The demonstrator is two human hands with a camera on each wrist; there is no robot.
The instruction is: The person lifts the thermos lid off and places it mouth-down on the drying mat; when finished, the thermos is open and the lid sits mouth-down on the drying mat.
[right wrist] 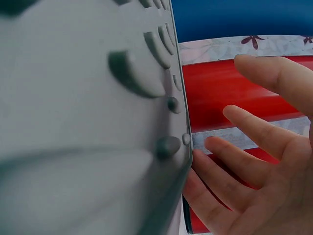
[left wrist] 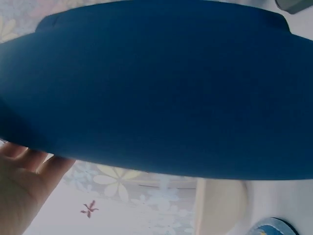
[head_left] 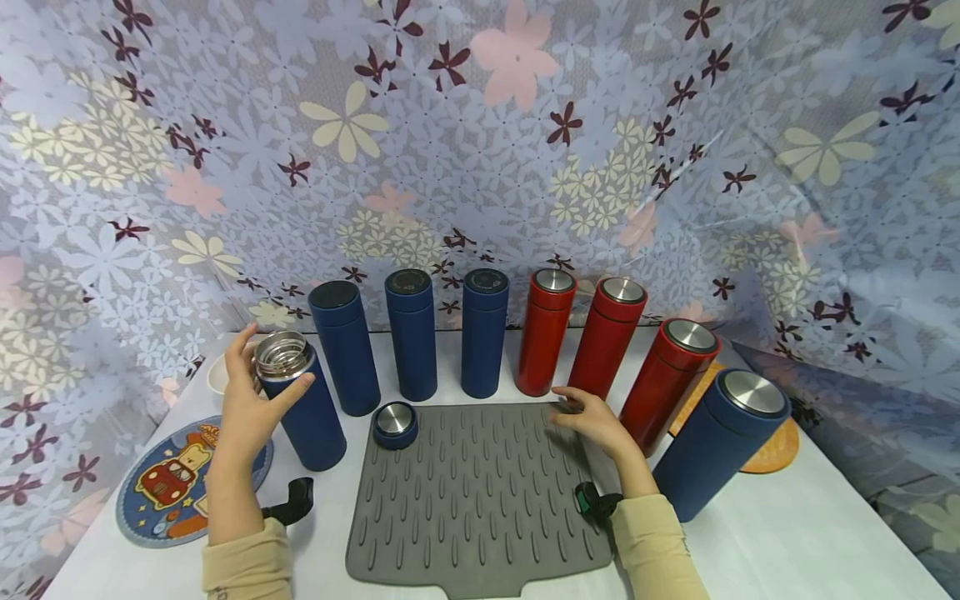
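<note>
A blue thermos bottle (head_left: 311, 425) with its steel mouth uncovered stands at the left. Around its upper part is my left hand (head_left: 251, 400), fingers on the far left side of the mouth and thumb stretched across the front. The left wrist view shows fingertips partly hidden behind the blue bottle wall (left wrist: 156, 98). A blue lid with a steel top (head_left: 395, 423) sits on the upper left corner of the grey ridged mat (head_left: 480, 500). At the mat's upper right edge, my right hand (head_left: 596, 425) is spread loosely, holding nothing, near the red bottles (right wrist: 210, 93).
Three capped blue bottles (head_left: 408, 350) stand along the back, followed by three red bottles (head_left: 543, 342) curving to the right. Another capped blue bottle (head_left: 720, 450) is beside my right forearm. A round patterned mat (head_left: 142, 500) lies left; a wooden plate (head_left: 780, 450) lies right.
</note>
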